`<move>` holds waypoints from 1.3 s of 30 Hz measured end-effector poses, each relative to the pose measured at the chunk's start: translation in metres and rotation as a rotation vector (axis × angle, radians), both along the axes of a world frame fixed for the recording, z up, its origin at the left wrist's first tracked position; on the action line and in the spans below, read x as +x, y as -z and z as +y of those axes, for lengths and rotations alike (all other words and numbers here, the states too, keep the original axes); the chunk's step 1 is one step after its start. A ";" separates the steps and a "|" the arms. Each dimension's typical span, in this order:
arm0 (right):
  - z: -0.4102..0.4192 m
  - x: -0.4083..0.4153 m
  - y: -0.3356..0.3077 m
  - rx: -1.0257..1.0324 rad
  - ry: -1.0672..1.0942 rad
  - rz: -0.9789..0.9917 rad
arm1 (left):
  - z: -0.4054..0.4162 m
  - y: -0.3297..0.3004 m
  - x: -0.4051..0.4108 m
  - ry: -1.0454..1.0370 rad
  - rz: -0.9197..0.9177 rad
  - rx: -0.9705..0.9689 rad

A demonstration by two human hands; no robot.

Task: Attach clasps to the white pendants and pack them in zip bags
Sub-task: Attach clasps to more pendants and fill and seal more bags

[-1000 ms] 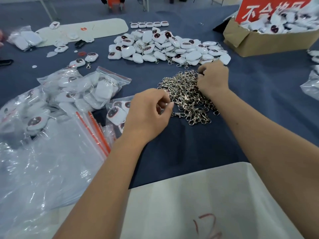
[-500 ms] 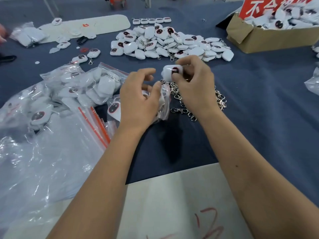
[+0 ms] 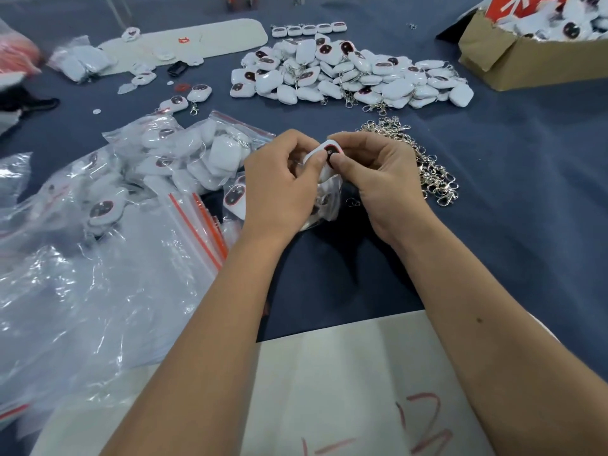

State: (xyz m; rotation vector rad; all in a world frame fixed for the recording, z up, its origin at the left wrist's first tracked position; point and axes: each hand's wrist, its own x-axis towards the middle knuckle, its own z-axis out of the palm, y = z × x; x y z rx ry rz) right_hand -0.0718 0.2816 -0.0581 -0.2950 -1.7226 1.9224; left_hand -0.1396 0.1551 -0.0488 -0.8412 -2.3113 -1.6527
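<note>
Whereas a second ago the two hands were apart, the left curled just beside a half-filled bag and the right digging into the pile of clasps, they have since come together over the middle of the tabletop with a single white pendant between them, so the step in hand looks like fitting a clasp rather than fetching parts. Going from the left edge, filled zip bags (image 3: 184, 153) and a stack of empty ones with red strips (image 3: 197, 225) lie on the blue tabletop (image 3: 510, 225). The left hand (image 3: 283, 189) has its fingers curled, its thumb pressing the near edge of the white pendant (image 3: 324, 154). The pendant sits raised above a small clear bag, tilted, its dark red-rimmed face up, directly between the two hands and touching both. The right hand (image 3: 378, 179) pinches its other side, thumb on the dark face; whether it also holds a clasp cannot be told. Just right of that hand lies the pile of clasps (image 3: 427, 166), and toward the far edge the heap of pendants (image 3: 345, 77).
</note>
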 end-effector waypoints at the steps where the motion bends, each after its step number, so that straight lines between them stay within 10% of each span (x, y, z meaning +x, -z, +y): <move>1: 0.000 0.000 0.001 0.011 0.004 0.002 | 0.000 0.000 0.000 0.002 -0.008 -0.008; 39: -0.006 -0.002 0.002 0.174 -0.069 0.002 | -0.002 -0.005 0.001 0.031 -0.178 0.222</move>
